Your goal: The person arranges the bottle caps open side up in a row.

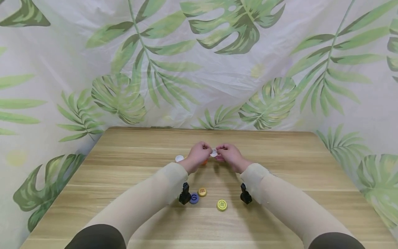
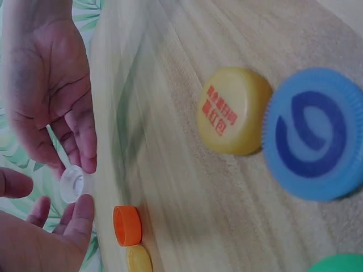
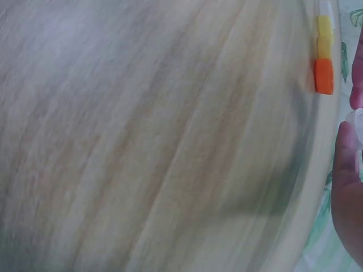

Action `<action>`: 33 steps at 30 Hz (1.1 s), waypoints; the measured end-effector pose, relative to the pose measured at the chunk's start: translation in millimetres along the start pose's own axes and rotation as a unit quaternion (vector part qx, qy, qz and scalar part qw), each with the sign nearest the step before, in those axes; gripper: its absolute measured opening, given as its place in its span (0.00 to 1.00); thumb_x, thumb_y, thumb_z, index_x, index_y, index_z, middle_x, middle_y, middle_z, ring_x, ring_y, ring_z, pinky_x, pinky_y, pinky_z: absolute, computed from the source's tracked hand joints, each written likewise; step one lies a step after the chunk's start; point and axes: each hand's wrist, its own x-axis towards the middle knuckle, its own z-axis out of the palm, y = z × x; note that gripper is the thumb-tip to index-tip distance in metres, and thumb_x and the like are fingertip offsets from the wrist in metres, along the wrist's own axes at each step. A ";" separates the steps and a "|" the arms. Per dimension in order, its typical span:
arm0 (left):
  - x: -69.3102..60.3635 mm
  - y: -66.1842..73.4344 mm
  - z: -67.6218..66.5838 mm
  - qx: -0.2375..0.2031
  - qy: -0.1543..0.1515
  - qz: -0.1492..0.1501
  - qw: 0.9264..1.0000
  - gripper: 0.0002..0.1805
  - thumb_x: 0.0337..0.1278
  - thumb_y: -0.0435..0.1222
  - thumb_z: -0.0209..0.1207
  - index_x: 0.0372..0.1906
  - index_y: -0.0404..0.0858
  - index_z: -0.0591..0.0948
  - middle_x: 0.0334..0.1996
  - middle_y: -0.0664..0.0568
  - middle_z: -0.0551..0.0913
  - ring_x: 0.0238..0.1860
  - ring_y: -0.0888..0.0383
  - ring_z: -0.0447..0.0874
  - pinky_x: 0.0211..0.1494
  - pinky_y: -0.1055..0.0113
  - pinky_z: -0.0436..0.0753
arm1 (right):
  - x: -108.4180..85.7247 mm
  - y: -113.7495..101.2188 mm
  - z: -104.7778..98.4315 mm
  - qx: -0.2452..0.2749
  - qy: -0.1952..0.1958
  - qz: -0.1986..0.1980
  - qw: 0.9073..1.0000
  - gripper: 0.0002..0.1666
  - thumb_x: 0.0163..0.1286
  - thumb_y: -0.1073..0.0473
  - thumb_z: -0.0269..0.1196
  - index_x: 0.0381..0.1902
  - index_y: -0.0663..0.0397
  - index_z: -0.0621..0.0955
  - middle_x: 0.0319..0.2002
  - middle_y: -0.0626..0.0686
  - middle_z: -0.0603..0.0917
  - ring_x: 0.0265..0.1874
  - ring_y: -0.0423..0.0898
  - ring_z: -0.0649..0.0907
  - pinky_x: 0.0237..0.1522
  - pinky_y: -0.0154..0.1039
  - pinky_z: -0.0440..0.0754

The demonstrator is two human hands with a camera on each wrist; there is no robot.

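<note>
Both hands meet over the far middle of the table around a small translucent white bottle cap (image 1: 214,152). My left hand (image 1: 198,154) pinches its left edge, while my right hand (image 1: 230,156) holds the right edge with the fingertips. In the left wrist view the cap (image 2: 72,184) is raised off the wood, its hollow side partly visible. Just below the left hand lies an orange bottle cap (image 2: 127,225), mostly covered by that hand in the head view. A yellow cap (image 2: 139,259) touches it. The right wrist view cuts off most of both hands.
A white cap (image 1: 179,158) lies left of the left hand. Nearer are a blue cap (image 1: 194,198), a yellow cap with red print (image 1: 202,192) and another yellow cap (image 1: 221,205). A green cap (image 2: 340,265) shows partly. Leaf-patterned cloth (image 1: 217,86) hangs behind the table (image 1: 280,145).
</note>
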 end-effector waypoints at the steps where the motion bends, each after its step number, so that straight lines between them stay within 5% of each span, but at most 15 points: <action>1: -0.3 0.9 -0.2 0.011 -0.007 -0.002 1.000 0.06 0.70 0.32 0.54 0.45 0.33 0.76 0.33 0.48 0.77 0.31 0.55 0.75 0.36 0.63 0.77 | -0.3 0.4 -0.2 -0.007 -0.002 0.002 1.000 0.13 0.78 0.71 0.52 0.54 0.74 0.76 0.48 0.62 0.80 0.40 0.51 0.85 0.55 0.49 0.84; 5: -0.7 3.4 -0.4 0.044 -0.034 -0.005 0.998 0.05 0.69 0.33 0.56 0.41 0.34 0.77 0.31 0.48 0.77 0.28 0.58 0.71 0.31 0.67 0.71 | -0.9 5.3 -1.3 -0.027 -0.008 0.004 1.000 0.13 0.78 0.70 0.52 0.53 0.75 0.77 0.46 0.62 0.82 0.36 0.49 0.84 0.47 0.42 0.87; 9: -1.7 4.4 1.0 0.052 -0.049 -0.006 0.997 0.04 0.65 0.32 0.56 0.39 0.33 0.77 0.37 0.46 0.79 0.35 0.56 0.74 0.35 0.70 0.72 | -0.3 11.2 -3.3 -0.026 -0.022 0.015 0.999 0.12 0.78 0.70 0.52 0.51 0.76 0.77 0.40 0.59 0.82 0.31 0.44 0.83 0.39 0.35 0.86; 17: -6.7 6.1 8.2 0.068 -0.086 -0.011 0.994 0.05 0.64 0.30 0.57 0.41 0.32 0.76 0.36 0.48 0.76 0.35 0.56 0.72 0.34 0.70 0.72 | -1.0 16.8 -7.7 -0.079 -0.036 0.034 0.996 0.15 0.76 0.70 0.52 0.54 0.77 0.77 0.41 0.60 0.82 0.32 0.43 0.83 0.37 0.32 0.85; 33: -9.1 2.8 -15.8 0.065 -0.024 -0.019 0.997 0.17 0.74 0.30 0.45 0.60 0.26 0.74 0.55 0.39 0.78 0.47 0.51 0.74 0.45 0.63 0.76 | 4.4 14.1 0.3 -0.140 -0.034 0.041 0.989 0.17 0.75 0.67 0.54 0.55 0.74 0.79 0.36 0.56 0.84 0.31 0.41 0.82 0.35 0.31 0.84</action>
